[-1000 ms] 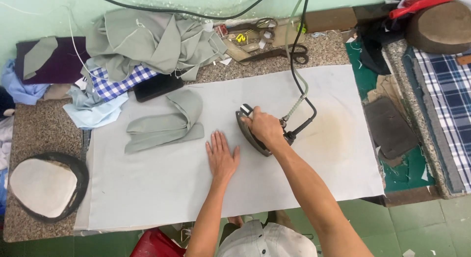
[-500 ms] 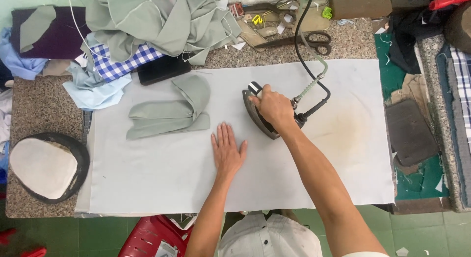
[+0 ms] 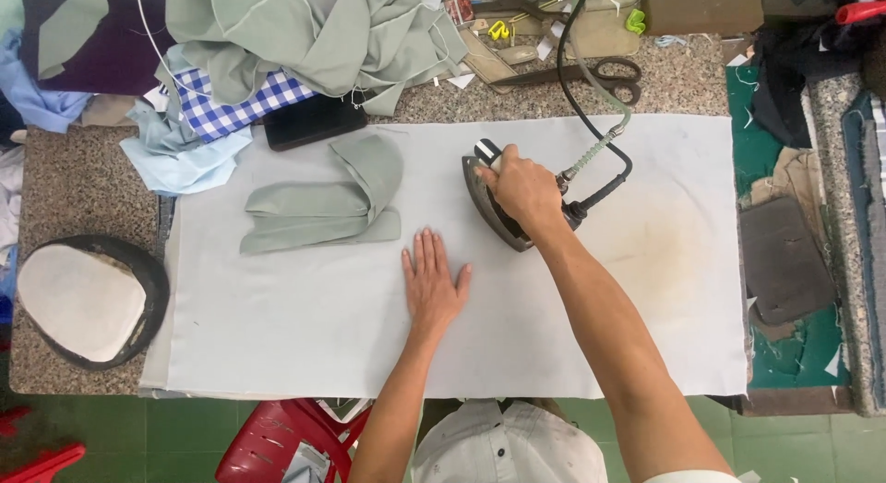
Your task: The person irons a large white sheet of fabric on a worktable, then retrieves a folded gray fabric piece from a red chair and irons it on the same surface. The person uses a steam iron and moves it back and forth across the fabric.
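I see my right hand [image 3: 521,190] wrapped tight around the handle of the iron [image 3: 498,206]. The iron sits flat on the pale ironing cloth [image 3: 305,326] that covers the surface [image 3: 74,178]. It is just to the right of the folded green fabric piece [image 3: 318,206], but not touching it. A dark cord [image 3: 577,86] runs from the back of the iron up past the top of the cloth.

My left hand [image 3: 434,280] lies flat on the cloth with the fingers spread and straight. It holds nothing. It is below and to the right of the green piece, near it but apart.

The green piece is folded over itself, with one end curled up like a loop. It looks bumpy, not smooth. So I think the pressing of this piece is not done yet, maybe not even begun. The iron would have to go left to reach it, and the piece would need to be laid out flat first.

Above the green piece there is a big heap of more green fabric [image 3: 305,31], a blue checked cloth [image 3: 226,105] and a dark flat phone [image 3: 314,123]. That heap looks like more work waiting. Far to the right of the green piece, past the iron, are big scissors [image 3: 591,72] on the stone top. To the left of the green piece sits a rounded pad [image 3: 83,298] with a dark rim. On the cloth right of the iron there is a brownish scorch stain [image 3: 664,243].
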